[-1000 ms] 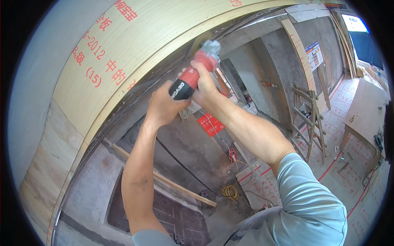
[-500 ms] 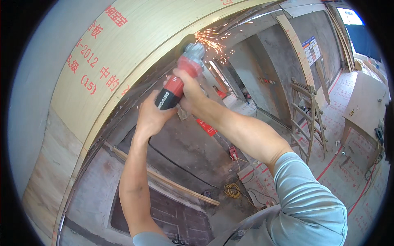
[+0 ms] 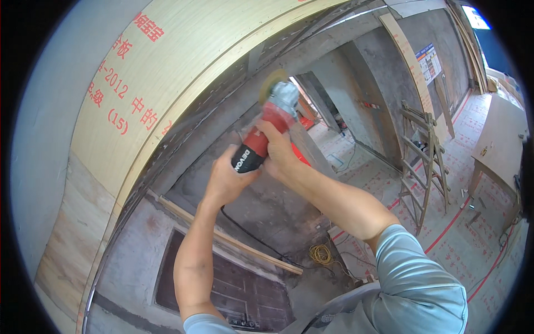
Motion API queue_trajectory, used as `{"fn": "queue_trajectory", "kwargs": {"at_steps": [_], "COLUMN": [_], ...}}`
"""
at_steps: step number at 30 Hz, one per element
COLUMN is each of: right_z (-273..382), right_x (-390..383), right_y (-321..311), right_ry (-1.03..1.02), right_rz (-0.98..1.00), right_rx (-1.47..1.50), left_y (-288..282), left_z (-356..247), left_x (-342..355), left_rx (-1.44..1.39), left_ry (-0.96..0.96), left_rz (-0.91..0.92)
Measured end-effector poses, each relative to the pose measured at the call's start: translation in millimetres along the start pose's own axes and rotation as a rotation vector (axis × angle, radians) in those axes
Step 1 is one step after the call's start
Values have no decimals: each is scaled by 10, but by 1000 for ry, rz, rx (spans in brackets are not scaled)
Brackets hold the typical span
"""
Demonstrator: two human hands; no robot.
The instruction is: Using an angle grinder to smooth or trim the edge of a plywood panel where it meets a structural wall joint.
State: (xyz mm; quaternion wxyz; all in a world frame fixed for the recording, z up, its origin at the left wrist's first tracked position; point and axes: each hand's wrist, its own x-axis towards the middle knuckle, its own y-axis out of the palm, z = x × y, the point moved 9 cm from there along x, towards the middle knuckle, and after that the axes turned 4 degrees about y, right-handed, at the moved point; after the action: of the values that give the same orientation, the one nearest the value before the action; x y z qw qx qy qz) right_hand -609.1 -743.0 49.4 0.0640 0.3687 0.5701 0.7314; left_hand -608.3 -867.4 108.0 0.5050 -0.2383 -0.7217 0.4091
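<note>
I hold a red and black angle grinder up in the middle of the frame, slightly above centre, with both hands clamped around it. My left hand wraps the black rear end of the smooth plastic body, fingers closed tight around it. My right hand grips the red middle section from the right side, thumb lying along the top. The grey metal gear head points toward the top of the frame, and a thin round yellowish disc sits at its tip, close against a dark metal strip that curves along the edge of a pale wooden board. That board fills the upper left of the frame, smooth with fine straight grain and red printed marks. A black cable runs from the tool's rear down toward the lower centre. Below lies rough grey concrete, with a long thin wooden batten slanting across it and a coil of yellow cord just right of its lower end. At the right of the frame stands a wooden stepladder, with a pale flat worktable near the right edge.
</note>
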Motion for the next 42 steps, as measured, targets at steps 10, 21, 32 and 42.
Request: {"fn": "queue_trajectory", "kwargs": {"at_steps": [10,21,32,42], "right_z": [77,-434,-986,-900], "right_x": [351,374,-1016,-1279], "right_y": [271,403,-289,-148], "right_ry": [-8,46,-145,-284], "right_rz": [145,179,79,84], "right_rx": [-110,-191,-599,-1076], "left_y": [-197,-433,589,964], "left_z": [-55,354,1042,924], "left_x": [195,-29,-1349,-1613], "left_rx": [-56,-97,-964,-1453], "left_ry": [4,-6,26,55], "left_rz": [-94,-133,-2,-8]}}
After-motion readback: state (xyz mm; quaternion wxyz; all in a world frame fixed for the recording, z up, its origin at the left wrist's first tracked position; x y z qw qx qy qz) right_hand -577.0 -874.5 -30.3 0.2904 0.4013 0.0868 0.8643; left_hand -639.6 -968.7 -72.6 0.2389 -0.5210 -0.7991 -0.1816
